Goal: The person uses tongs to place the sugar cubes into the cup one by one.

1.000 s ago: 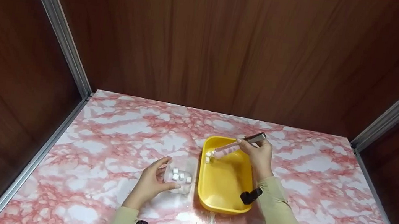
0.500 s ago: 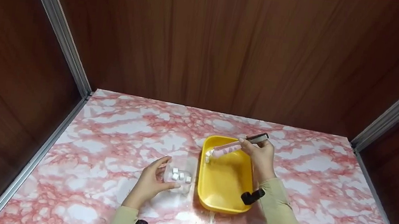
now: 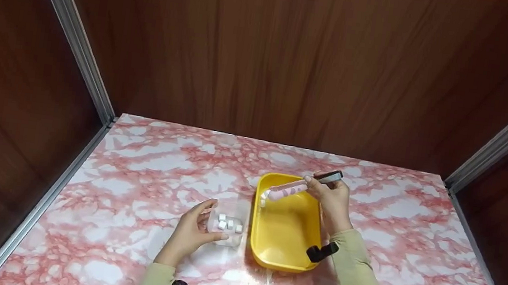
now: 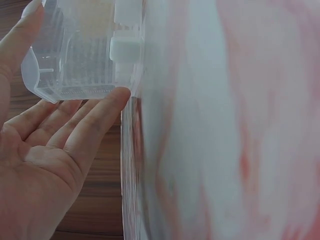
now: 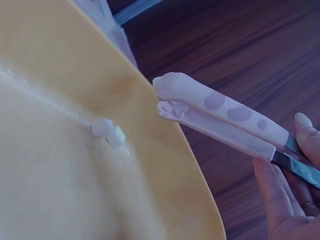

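My right hand (image 3: 335, 204) pinches tongs (image 3: 288, 190) with pink paw-shaped tips and metal handles, held over the far end of a yellow basin (image 3: 286, 232). In the right wrist view the paw tips (image 5: 172, 95) stand slightly apart, and nothing shows between them. Two small white cubes (image 5: 116, 137) lie in the basin's corner, below the tips. Left of the basin, my left hand (image 3: 188, 236) holds a clear plastic box (image 4: 82, 60) between thumb and fingers. Several white cubes (image 3: 222, 224) are inside this box.
The tabletop (image 3: 147, 168) has a red and white marbled surface. Brown wood panels (image 3: 265, 55) with metal edge rails (image 3: 77, 31) enclose it at the back and sides. Box and basin stand close side by side.
The right hand and the tongs have shifted very slightly to the right. My left hand and the clear box stay put, as does the basin.
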The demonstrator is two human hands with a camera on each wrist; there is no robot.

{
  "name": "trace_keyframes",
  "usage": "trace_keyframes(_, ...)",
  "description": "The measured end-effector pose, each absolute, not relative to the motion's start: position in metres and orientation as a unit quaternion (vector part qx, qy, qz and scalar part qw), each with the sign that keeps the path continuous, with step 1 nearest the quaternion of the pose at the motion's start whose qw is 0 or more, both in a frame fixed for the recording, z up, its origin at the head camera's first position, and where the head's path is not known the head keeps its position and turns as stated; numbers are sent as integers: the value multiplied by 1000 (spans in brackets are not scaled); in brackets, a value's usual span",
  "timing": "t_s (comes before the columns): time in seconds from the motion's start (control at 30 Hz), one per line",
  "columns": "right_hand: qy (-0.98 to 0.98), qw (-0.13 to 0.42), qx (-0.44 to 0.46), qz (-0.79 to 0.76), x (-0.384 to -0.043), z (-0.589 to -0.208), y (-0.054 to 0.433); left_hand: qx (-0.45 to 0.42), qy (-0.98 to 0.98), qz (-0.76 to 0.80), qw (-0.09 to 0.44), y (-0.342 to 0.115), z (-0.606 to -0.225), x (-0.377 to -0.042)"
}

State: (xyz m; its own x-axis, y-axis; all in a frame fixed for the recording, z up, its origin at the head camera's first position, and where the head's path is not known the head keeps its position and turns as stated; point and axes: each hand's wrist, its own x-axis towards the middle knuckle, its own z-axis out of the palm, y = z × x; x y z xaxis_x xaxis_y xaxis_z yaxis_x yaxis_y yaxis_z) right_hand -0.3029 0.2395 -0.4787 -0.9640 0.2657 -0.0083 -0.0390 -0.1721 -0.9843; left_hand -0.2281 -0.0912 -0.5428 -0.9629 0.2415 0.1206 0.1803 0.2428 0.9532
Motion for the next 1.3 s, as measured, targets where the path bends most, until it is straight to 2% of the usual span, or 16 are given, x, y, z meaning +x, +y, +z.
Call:
trace_keyframes(0.87, -614, 61, -83, 782, -293, -468, 222, 138, 786, 603, 10, -92, -550, -231)
trace_keyframes(1.3, -595, 46, -52, 800, -292, -466, 207, 130, 787, 602, 22, -92, -552, -233)
